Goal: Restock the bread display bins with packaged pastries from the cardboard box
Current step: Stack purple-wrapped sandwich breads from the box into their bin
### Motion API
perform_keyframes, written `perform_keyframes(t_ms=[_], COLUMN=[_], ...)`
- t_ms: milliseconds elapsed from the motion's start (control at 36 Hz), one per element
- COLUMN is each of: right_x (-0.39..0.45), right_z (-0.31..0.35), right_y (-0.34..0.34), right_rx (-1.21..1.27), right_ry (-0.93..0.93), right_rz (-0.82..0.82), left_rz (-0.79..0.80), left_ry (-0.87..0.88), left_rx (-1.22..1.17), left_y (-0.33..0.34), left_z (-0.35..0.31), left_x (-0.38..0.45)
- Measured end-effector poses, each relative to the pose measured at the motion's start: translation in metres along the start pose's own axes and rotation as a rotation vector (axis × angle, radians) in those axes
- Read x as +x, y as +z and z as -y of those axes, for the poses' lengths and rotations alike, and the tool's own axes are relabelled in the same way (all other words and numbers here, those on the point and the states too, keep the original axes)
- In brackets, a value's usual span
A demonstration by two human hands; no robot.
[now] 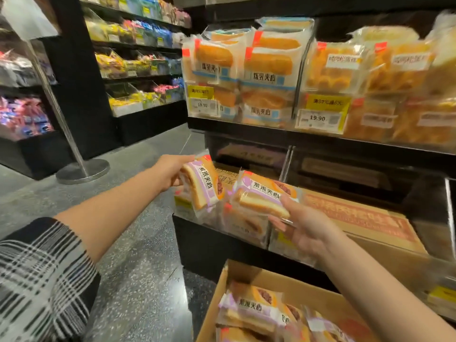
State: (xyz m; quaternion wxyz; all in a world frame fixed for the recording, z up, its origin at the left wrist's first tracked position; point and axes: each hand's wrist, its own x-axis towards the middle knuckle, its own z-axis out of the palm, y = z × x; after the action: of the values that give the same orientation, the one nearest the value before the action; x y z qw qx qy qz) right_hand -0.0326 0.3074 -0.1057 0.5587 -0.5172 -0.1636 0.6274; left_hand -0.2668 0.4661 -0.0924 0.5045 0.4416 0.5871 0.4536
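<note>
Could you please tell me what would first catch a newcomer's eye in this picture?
Two purple-labelled packaged sandwich pastries at centre: the left hand grips one, the right hand holds the other, over the clear lower display bin. Below lies the open brown cardboard box of more packs.

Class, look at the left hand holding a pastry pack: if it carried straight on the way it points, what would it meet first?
Probably the other pastry pack held by the right hand. The left hand and its pack point right toward it, though depth is unclear.
</note>
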Motion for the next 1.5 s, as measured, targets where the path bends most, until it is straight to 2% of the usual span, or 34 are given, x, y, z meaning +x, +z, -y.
perform_keyframes(t_ms=[83, 139, 250, 306, 361, 417, 528, 611, 694, 750, 833, 861, 917, 972, 1028, 1083, 1111, 1194, 1278, 1389, 1500], right_x=[0.019, 0.033, 0.055, 0.065, 0.073, 0.081, 0.104, 0.125, 0.150, 0.166, 0.180, 0.182, 0.186, 0.183, 0.178, 0.175, 0.174, 0.180, 0.191, 0.199, 0.197], right_z=[0.010, 0.017, 0.030, 0.035, 0.037, 0.038, 0.041, 0.043, 0.047, 0.049, 0.052, 0.052, 0.047, 0.033, 0.017, 0.003, -0.002, -0.010, -0.013, -0.008, -0.003], right_y=[0.021, 0.036, 0.064, 0.076, 0.086, 0.093, 0.096, 0.095, 0.092, 0.091, 0.094, 0.095, 0.096, 0.097, 0.102, 0.111, 0.115, 0.118, 0.105, 0.094, 0.088], right_rx=[0.002, 0.025, 0.088, 0.122, 0.145, 0.125, 0.015, -0.028, -0.008, -0.015, -0.076, -0.160, -0.542, -0.984, -1.325, -1.598, -1.655, -1.633, -1.685, -1.727, -1.714], right_ry=[-0.003, -0.009, -0.016, -0.027, -0.054, -0.081, -0.116, -0.105, -0.099, -0.099, -0.128, -0.144, -0.175, -0.276, -0.484, -0.644, -0.646, -0.419, -0.263, -0.253, -0.260], right_rz=[-0.025, -0.037, -0.064, -0.064, -0.052, -0.050, -0.146, -0.226, -0.272, -0.296, -0.375, -0.432, -0.622, -0.719, -0.748, -0.678, -0.595, -0.386, -0.296, -0.204, -0.134], left_rz=[0.084, 0.114, 0.064, 0.064, 0.007, 0.010, 0.256, 0.473, 0.547, 0.571, 0.521, 0.468, 0.359, 0.327, 0.361, 0.389, 0.391, 0.374, 0.401, 0.523, 0.550], left_ry=[0.018, 0.018, -0.002, 0.041, 0.126, 0.264, 0.567, 0.615, 0.539, 0.507, 0.558, 0.609, 0.647, 0.524, 0.407, 0.430, 0.469, 0.542, 0.556, 0.439, 0.390], left_rx=[0.035, -0.029, -0.111, 0.072, 0.423, 0.667, 0.956, 1.159, 1.211, 1.164, 1.140, 1.185, 1.289, 1.330, 1.341, 1.413, 1.450, 1.512, 1.469, 1.492, 1.492], left_y=[0.001, 0.004, 0.015, 0.025, 0.032, 0.035, 0.037, 0.040, 0.041, 0.041, 0.042, 0.043, 0.043, 0.043, 0.044, 0.046, 0.047, 0.048, 0.047, 0.048, 0.050], left_z=[-0.015, -0.024, -0.027, -0.019, -0.004, 0.013, 0.038, 0.037, 0.037, 0.036, 0.036, 0.036, 0.038, 0.039, 0.040, 0.039, 0.038, 0.039, 0.040, 0.041, 0.040], left_x=[0.020, 0.035, 0.069, 0.085, 0.094, 0.094, 0.103, 0.105, 0.112, 0.113, 0.112, 0.111, 0.111, 0.110, 0.110, 0.110, 0.111, 0.113, 0.110, 0.112, 0.117])
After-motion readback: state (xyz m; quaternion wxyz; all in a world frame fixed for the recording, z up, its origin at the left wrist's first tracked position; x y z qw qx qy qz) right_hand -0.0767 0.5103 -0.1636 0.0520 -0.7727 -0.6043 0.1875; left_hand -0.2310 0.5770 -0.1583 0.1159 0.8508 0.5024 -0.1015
